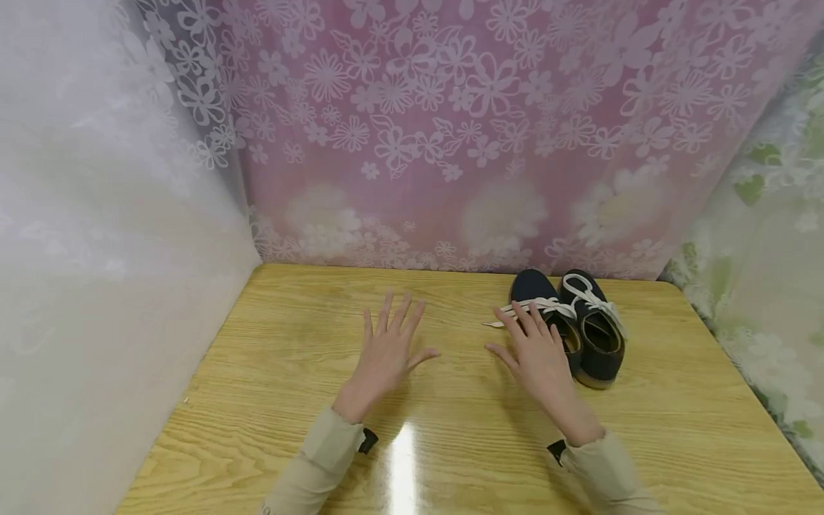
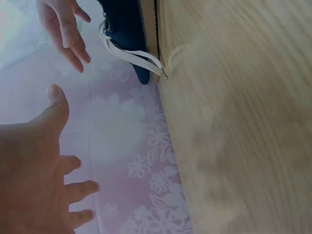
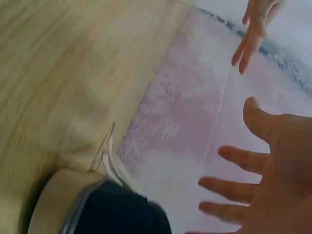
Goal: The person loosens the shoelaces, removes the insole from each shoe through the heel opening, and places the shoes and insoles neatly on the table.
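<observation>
Two dark navy shoes stand side by side toward the right of the wooden table, toes pointing to the back. The left shoe [image 1: 531,285] has a white shoelace [image 1: 505,315] trailing off to its left, its tip near the tabletop. White lace loops lie over the right shoe [image 1: 601,361]. My right hand [image 1: 541,365], fingers spread, is held above the table and overlaps the left shoe in the head view. To the left, my left hand [image 1: 384,355] hovers over the wood with its fingers fanned out. Neither hand holds anything.
The wooden table [image 1: 290,400] has its back edge against a pink flowered curtain [image 1: 412,143]. A white sheet [image 1: 116,214] hangs along the left side, and a green-and-white patterned cloth [image 1: 766,272] hangs on the right.
</observation>
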### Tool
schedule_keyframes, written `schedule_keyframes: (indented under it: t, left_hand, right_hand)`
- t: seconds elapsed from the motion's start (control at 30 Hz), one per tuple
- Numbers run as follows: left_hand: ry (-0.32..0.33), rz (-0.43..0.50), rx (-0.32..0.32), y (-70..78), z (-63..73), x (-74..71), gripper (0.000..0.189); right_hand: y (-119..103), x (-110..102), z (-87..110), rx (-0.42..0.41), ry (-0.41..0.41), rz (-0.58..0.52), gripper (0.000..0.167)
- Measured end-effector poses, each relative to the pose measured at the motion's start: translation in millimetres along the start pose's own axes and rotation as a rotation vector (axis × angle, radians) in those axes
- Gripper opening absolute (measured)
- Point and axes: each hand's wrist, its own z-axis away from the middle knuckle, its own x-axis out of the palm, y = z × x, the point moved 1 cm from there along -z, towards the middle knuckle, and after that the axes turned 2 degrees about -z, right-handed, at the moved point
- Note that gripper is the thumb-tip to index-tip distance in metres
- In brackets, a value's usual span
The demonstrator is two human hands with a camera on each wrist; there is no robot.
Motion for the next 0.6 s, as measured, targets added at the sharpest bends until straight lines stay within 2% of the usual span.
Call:
schedule_keyframes:
  t: [0.07,0.17,0.33,0.43,0.53,0.6]
  left_hand:
    - [-0.020,0.005,0.004,4.2,-5.7,-2.8,0.079]
    - [-0.015,-0.004,0.027,13.3,-14.2,-6.1,0.065]
    - [0.081,-0.016,0.108,33.6,-27.6,-5.4,0.034]
    - [0.134,0.012,0.150,49.9,-34.3,-3.8,0.026]
    - [0.148,0.030,0.200,69.9,-40.7,-1.2,0.024]
    - [0.139,0.033,0.242,83.8,-45.1,3.2,0.025]
  right_hand:
    - [9.0,-5.3,-1.0,-0.035,0.063,-0.009,0.053]
    - [24.9,-13.5,-3.3,-0.097,0.195,-0.017,0.035]
    - [55.1,-24.5,-9.0,-0.132,0.346,-0.030,0.025]
    - [71.5,-29.4,-13.8,-0.121,0.347,-0.049,0.024]
    - [84.3,-32.5,-17.7,-0.109,0.276,-0.068,0.026]
    - [90.6,-33.7,-19.4,-0.102,0.199,-0.064,0.029]
